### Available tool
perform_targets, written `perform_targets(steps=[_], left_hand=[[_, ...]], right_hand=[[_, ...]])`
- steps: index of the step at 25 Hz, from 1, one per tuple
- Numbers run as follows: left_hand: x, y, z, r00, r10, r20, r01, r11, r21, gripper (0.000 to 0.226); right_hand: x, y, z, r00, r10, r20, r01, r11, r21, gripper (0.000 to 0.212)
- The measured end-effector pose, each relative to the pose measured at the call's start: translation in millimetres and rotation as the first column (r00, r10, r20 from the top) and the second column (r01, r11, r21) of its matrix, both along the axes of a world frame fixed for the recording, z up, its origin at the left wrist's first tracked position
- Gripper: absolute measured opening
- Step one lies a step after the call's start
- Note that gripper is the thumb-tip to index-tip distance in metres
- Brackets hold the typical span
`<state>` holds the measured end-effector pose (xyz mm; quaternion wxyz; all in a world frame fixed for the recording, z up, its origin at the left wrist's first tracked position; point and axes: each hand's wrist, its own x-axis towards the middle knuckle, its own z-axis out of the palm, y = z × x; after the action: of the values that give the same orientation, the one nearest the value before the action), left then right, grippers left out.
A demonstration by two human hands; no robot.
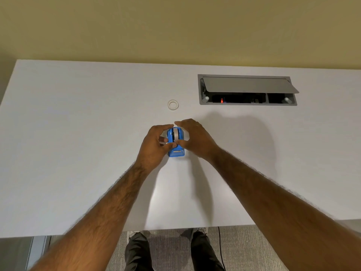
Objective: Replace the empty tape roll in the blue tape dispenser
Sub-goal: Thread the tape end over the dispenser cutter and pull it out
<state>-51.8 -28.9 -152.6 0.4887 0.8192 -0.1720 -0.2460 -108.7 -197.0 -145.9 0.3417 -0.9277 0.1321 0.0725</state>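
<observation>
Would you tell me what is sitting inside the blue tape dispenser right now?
A white roll stands on edge inside the blue tape dispenser. Both hands cover its sides, so its hub and how much tape it carries cannot be seen.

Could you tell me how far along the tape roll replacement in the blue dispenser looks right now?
A small white ring, apparently the emptied core, lies apart on the table, so removal looks done. A white roll sits in the blue dispenser, with the left hand and right hand closed around it. Seating the roll and drawing tape to the cutter appear left.
</observation>
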Motion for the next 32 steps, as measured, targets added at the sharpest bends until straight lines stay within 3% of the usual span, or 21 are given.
perform_targets(steps=[5, 12, 20, 25, 32], left_hand=[[-1.8, 0.5, -5.8, 0.999, -0.026, 0.022, 0.026, 1.000, -0.012, 0.052], [2.3, -1.5, -13.8, 0.996, -0.072, 0.060, 0.071, 0.997, 0.007, 0.055], [9.1, -7.7, -22.1, 0.998, -0.044, 0.054, 0.043, 0.999, 0.007, 0.048], [11.0, -11.0, -25.0, 0.999, -0.028, 0.026, 0.027, 0.999, 0.038, 0.047], [11.5, -10.9, -31.5, 0.992, -0.081, 0.099, 0.072, 0.994, 0.084, 0.049]], right_hand=[[-6.7, 0.6, 0.5, 0.992, -0.055, 0.111, 0.054, 0.998, 0.009, 0.034], [-2.5, 2.1, 3.3, 0.996, 0.051, 0.079, -0.048, 0.998, -0.046, 0.035], [6.0, 0.5, -4.3, 0.997, -0.053, 0.062, 0.053, 0.999, 0.012, 0.030], [13.3, -2.2, -5.0, 0.968, -0.249, -0.014, 0.243, 0.931, 0.272, 0.023], [20.1, -4.5, 3.3, 0.957, -0.285, -0.053, 0.275, 0.833, 0.481, 0.017]])
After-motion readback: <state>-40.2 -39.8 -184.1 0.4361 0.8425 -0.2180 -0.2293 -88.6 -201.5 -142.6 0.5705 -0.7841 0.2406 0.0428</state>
